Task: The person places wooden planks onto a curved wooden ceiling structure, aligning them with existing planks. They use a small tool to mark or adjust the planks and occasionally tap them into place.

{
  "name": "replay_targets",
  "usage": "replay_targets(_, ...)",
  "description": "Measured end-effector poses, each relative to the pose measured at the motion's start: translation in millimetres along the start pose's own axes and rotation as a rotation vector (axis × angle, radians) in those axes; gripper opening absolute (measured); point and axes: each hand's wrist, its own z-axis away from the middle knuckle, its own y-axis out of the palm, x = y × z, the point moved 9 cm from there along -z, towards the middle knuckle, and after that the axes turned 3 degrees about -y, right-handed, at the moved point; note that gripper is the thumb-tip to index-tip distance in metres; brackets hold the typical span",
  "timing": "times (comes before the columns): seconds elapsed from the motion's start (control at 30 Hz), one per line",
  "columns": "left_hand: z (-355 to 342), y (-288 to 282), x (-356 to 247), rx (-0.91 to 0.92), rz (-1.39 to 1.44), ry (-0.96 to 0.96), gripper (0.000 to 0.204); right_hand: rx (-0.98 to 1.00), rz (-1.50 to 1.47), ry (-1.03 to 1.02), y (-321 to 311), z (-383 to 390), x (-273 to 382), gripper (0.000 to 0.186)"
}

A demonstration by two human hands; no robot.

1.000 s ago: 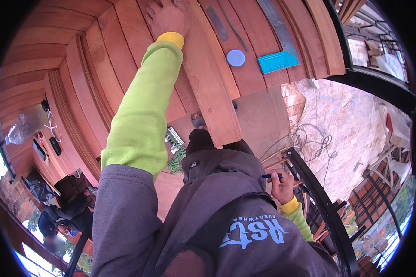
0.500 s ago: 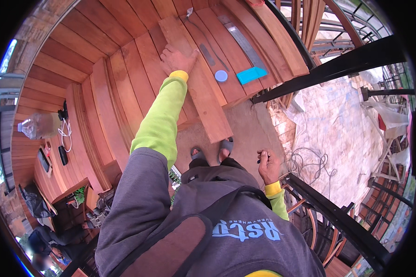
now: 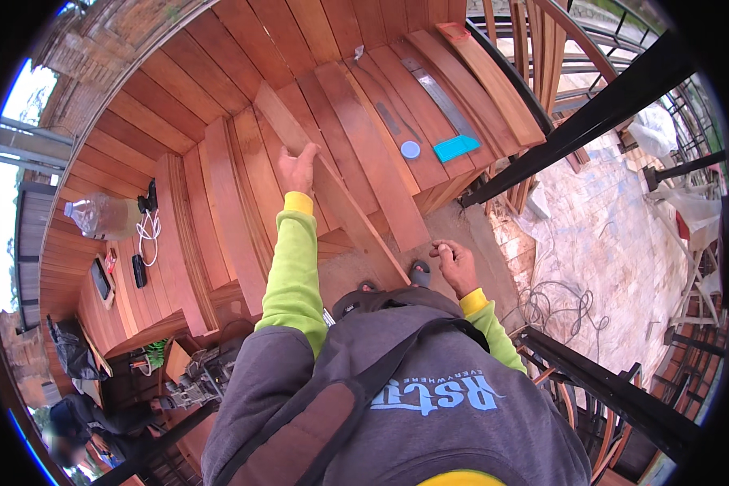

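Note:
My left hand (image 3: 298, 168) grips a long wooden plank (image 3: 348, 219) that is tilted on its edge across the slatted bench. Just right of it lies another plank (image 3: 393, 194). My right hand (image 3: 455, 267) is near that plank's lower end, fingers curled on something I cannot make out. On the bench are a round blue lid (image 3: 410, 150), a turquoise-handled square (image 3: 455, 147) with a steel blade, a grey metal strip (image 3: 387, 117) and a thin dark cord (image 3: 378, 81).
A water jug (image 3: 99, 217), white cable (image 3: 148, 239) and phone (image 3: 101, 279) sit on the left bench. A co-worker (image 3: 97, 425) is at lower left. Black steel beams (image 3: 583, 105) border the right, with coiled cable (image 3: 559, 316) on the floor and a pale sheet (image 3: 607, 227).
My left hand has moved down and left and now holds a plank raised on its edge, apart from the other plank. My right hand has moved up, and the view has shifted.

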Motion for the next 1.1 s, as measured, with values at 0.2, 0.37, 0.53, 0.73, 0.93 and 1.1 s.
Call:
replay_targets(0.2,34.2,-55.9,-10.1,0.113,0.478,-0.110,0.015,0.082,-0.209,0.187,29.9,-12.6,7.0,0.034)
replay_targets(0.37,57.3,-95.2,-32.4,0.062,0.711,-0.050,0.017,0.128,-0.311,0.234,44.5,-18.0,0.3,0.023)
replay_targets(0.53,78.5,-127.0,-28.7,-0.048,0.678,-0.037,0.026,0.207,-0.422,0.256,57.1,-18.7,5.4,0.017)
replay_targets(0.73,108.0,-138.8,-32.8,-0.125,0.702,-0.048,0.045,0.286,-0.451,0.248,56.7,-23.8,8.6,0.017)
replay_targets(0.93,125.8,-141.1,-22.1,-0.178,0.662,-0.086,0.044,0.330,-0.446,0.282,55.3,-27.6,2.6,0.019)
replay_targets(1.1,135.8,-150.8,-12.7,-0.249,0.704,-0.115,0.045,0.427,-0.412,0.317,62.4,-27.1,2.8,0.019)
